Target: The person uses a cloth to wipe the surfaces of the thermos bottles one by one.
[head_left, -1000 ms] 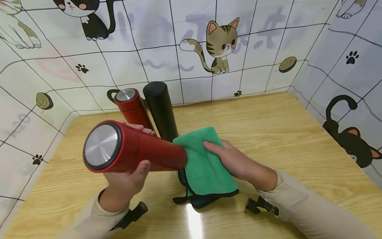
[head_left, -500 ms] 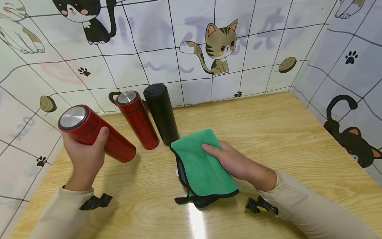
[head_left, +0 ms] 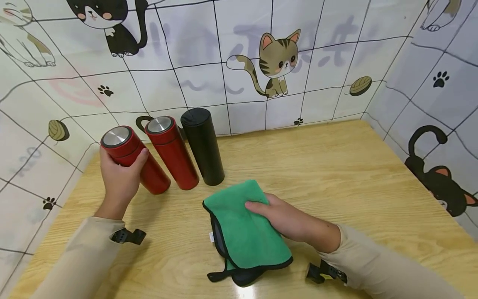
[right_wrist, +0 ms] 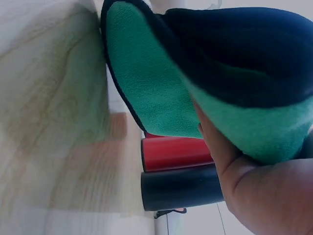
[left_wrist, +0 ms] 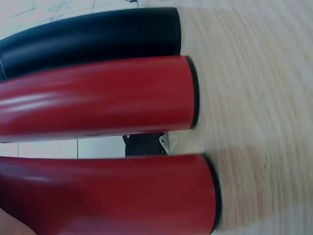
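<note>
My left hand (head_left: 121, 178) grips a red thermos flask (head_left: 143, 162) with a steel-topped lid, its thumb wrapped round the near side. Beside it on the right stands a second red thermos flask (head_left: 173, 153), then a black flask (head_left: 203, 147). In the left wrist view the held flask (left_wrist: 122, 196) is lowest, with its base at or very near the wood; contact is hard to tell. A folded green cloth (head_left: 248, 232) with black edging is pinched in my right hand (head_left: 285, 218), thumb on top. Most of the right fingers are hidden behind the cloth.
The wooden table (head_left: 317, 166) extends to the right of the flasks. White wall sheeting (head_left: 201, 83) printed with cats and grid lines rises behind and at both sides. Each wrist wears a black strapped camera (head_left: 128, 236).
My left hand has carried the red thermos flask away from the cloth, out to the left, then down and back beside the other flasks. The right hand with the cloth has come slightly nearer.
</note>
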Action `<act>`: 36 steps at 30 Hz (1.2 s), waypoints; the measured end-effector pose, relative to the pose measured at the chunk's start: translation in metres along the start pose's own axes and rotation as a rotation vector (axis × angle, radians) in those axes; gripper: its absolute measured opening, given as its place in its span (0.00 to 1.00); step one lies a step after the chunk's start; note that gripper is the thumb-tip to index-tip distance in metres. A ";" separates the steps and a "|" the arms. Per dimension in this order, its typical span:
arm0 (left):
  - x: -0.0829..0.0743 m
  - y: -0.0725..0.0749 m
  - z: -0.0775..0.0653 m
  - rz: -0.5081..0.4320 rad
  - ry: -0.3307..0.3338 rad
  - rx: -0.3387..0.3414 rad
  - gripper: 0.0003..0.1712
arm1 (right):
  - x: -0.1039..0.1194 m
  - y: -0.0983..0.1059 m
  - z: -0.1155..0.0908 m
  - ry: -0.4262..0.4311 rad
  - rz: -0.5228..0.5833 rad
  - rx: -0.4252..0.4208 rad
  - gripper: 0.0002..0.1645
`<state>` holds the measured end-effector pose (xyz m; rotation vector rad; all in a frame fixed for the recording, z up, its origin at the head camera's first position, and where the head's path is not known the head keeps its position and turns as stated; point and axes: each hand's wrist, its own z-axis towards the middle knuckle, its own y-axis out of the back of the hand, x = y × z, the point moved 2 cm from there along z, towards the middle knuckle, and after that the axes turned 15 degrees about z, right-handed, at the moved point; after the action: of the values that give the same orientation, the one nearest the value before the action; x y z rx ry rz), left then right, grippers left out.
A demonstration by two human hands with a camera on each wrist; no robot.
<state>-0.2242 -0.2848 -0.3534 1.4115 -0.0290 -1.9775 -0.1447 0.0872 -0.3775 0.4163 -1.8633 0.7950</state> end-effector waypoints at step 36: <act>0.004 -0.002 0.014 0.013 0.066 0.192 0.45 | 0.000 0.026 0.012 0.048 -0.452 -0.005 0.29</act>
<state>-0.2379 -0.2905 -0.3521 1.5934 -0.2033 -1.9581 -0.1688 0.0977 -0.3897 0.7745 -1.6387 0.4876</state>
